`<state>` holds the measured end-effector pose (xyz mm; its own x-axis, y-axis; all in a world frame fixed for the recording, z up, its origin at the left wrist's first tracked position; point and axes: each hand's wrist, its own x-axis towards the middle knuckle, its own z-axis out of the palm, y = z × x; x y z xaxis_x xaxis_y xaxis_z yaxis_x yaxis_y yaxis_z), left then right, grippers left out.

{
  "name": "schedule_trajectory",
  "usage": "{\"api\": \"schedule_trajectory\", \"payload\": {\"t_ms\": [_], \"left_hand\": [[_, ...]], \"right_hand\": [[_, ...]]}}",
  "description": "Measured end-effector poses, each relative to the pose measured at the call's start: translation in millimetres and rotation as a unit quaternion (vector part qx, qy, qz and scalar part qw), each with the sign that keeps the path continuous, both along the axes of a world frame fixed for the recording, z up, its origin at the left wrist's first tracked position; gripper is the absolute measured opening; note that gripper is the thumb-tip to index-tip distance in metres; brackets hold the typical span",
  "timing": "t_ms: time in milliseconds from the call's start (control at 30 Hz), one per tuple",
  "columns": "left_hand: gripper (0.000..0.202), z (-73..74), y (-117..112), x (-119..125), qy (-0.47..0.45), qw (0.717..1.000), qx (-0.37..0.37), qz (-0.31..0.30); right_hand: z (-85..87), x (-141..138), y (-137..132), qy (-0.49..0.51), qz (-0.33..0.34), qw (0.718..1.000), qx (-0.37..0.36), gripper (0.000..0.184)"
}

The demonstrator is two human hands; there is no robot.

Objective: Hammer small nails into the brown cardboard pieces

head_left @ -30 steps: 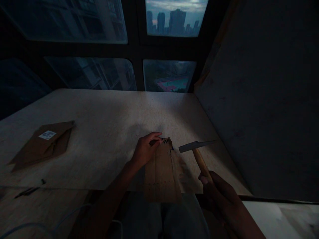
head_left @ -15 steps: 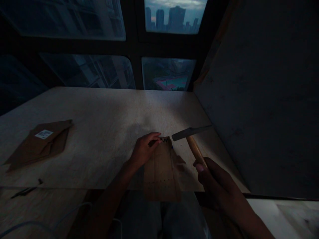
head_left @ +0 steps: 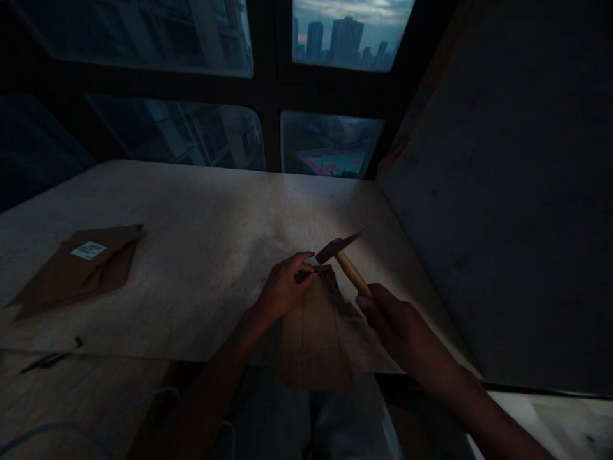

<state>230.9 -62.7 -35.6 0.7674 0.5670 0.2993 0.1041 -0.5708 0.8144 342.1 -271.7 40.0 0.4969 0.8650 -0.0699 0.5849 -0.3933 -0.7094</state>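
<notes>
My right hand [head_left: 395,322] is closed around the wooden handle of a hammer [head_left: 352,271]. The hammer's metal head is over the far end of a brown sheet, close to my left fingertips. My left hand [head_left: 285,287] pinches at that far end, and whatever sits between thumb and finger is too small and dark to name. The brown sheet [head_left: 316,332] looks like paper or cardboard, with a row of small dots across its near part and dark marks at the far end. It lies on the table and overhangs the front edge above my lap.
Folded brown paper pieces [head_left: 71,275] with a white label lie at the left on the pale table [head_left: 191,223]. A thin dark object [head_left: 45,363] rests near the front left edge. Pale cables [head_left: 138,406] run below it. A grey wall [head_left: 517,223] bounds the right side; windows stand behind.
My right hand has brought the hammer left, and its head is now nearer my left fingertips. My left hand keeps its pinch at the sheet's end. The view has shifted slightly.
</notes>
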Motion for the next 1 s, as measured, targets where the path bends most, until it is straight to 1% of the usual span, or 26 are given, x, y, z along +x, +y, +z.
{"api": "schedule_trajectory", "payload": {"t_ms": [100, 233, 300, 367, 467, 533, 600, 667, 767, 867, 933, 1000], "left_hand": [[0.041, 0.9, 0, 0, -0.001, 1.000, 0.002, 0.000], [0.044, 2.1, 0, 0, 0.010, 1.000, 0.000, -0.005], [0.045, 2.4, 0, 0, 0.015, 1.000, -0.001, -0.007], [0.044, 2.5, -1, 0, 0.011, 1.000, -0.003, -0.006], [0.043, 2.6, -2, 1, 0.004, 1.000, -0.005, -0.004], [0.043, 2.6, -2, 1, 0.007, 1.000, -0.005, -0.005], [0.044, 2.0, -1, 1, 0.011, 1.000, -0.002, -0.005], [0.043, 0.9, -1, 0, 0.007, 1.000, 0.003, -0.006], [0.040, -0.9, 0, 0, -0.009, 1.000, 0.005, -0.010], [0.043, 1.5, 0, 0, -0.010, 1.000, 0.006, -0.023], [0.046, 7.3, 0, 1, 0.011, 0.999, 0.029, -0.033], [0.044, 15.3, -1, 2, 0.045, 0.995, 0.073, -0.048]], "right_hand": [[2.9, -1, -2, 0.003, -0.013, 1.000, 0.014, 0.033], [-1.6, 2, 0, -0.016, 0.027, 0.999, -0.040, 0.023], [-1.4, 4, 1, -0.023, 0.044, 0.997, -0.058, 0.023], [1.6, 4, 0, -0.024, 0.039, 0.998, -0.049, 0.026], [3.6, 2, 1, -0.007, 0.014, 1.000, -0.017, 0.028], [0.0, 3, 3, 0.002, 0.012, 1.000, -0.020, 0.026], [-4.5, 4, 4, 0.005, 0.022, 0.999, -0.030, 0.024], [-5.0, 7, 4, 0.002, 0.022, 0.999, -0.027, 0.024], [4.4, 8, 1, 0.022, -0.013, 1.000, 0.006, 0.031], [13.2, 8, -4, 0.082, -0.063, 0.994, 0.046, 0.037], [11.4, 6, -7, 0.123, -0.091, 0.987, 0.056, 0.039], [3.3, 3, -9, 0.161, -0.114, 0.978, 0.062, 0.039]]}}
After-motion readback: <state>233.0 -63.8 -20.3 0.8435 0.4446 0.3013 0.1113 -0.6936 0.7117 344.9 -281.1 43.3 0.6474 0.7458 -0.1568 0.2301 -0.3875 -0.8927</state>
